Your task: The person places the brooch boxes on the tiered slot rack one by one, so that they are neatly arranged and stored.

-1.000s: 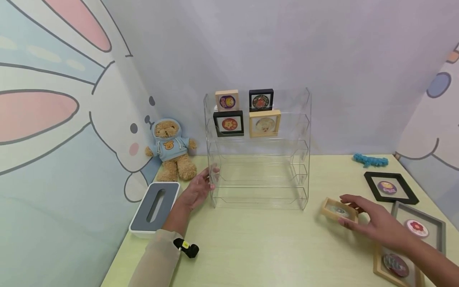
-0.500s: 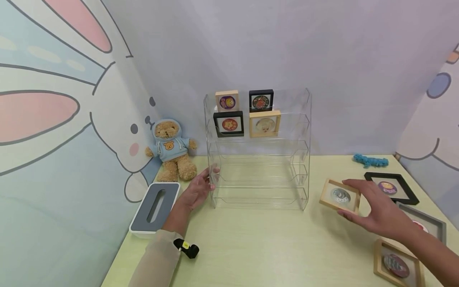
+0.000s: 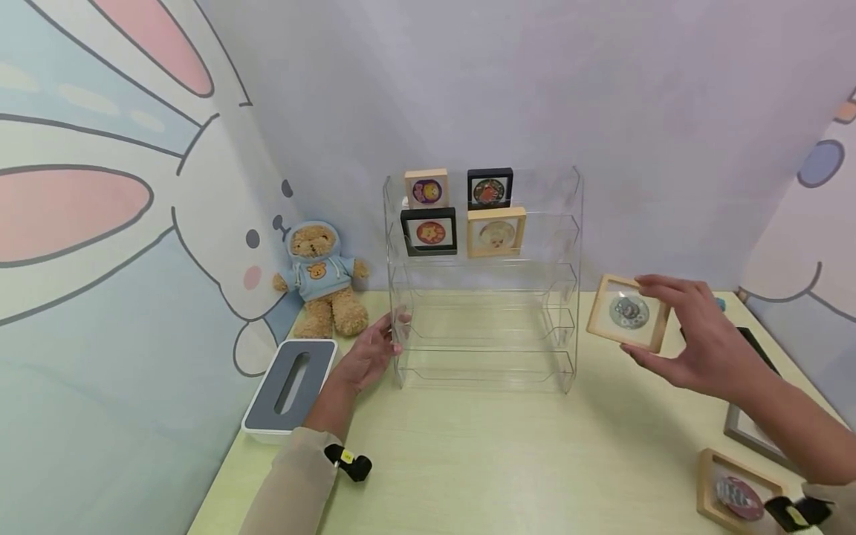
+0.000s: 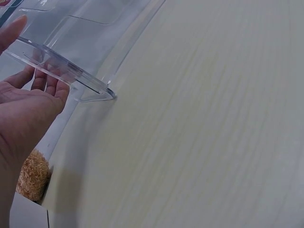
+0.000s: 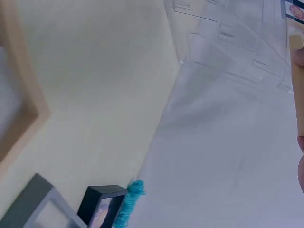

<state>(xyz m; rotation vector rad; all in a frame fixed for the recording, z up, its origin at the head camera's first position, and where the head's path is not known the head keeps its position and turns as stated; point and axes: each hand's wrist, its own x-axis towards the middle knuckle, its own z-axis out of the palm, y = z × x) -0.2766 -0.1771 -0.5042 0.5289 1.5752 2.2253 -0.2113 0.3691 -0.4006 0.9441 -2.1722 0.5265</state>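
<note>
My right hand (image 3: 702,342) pinches a light wooden floating frame (image 3: 629,313) by its right side, thumb below and fingers above. It is held up in the air right of a clear acrylic tiered rack (image 3: 481,349), its round grey badge facing me. In the right wrist view only an edge of this frame (image 5: 298,104) and some fingertips show. My left hand (image 3: 368,357) grips the rack's left side panel; the left wrist view has the thumb on one side and fingers curled beyond the panel (image 4: 71,71). Two wooden and two black frames (image 3: 429,232) stand on the rack's upper tiers.
Right of the rack lie a wooden frame (image 3: 738,490), a grey frame (image 3: 756,433) and a black frame (image 3: 759,349), partly behind the right arm. A teal object (image 5: 128,202) lies behind them. At left are a teddy bear (image 3: 321,275) and a tissue box (image 3: 287,386).
My right hand has raised the wooden frame from low over the table and tilted it upright, its face toward me. The left hand stays at the rack.
</note>
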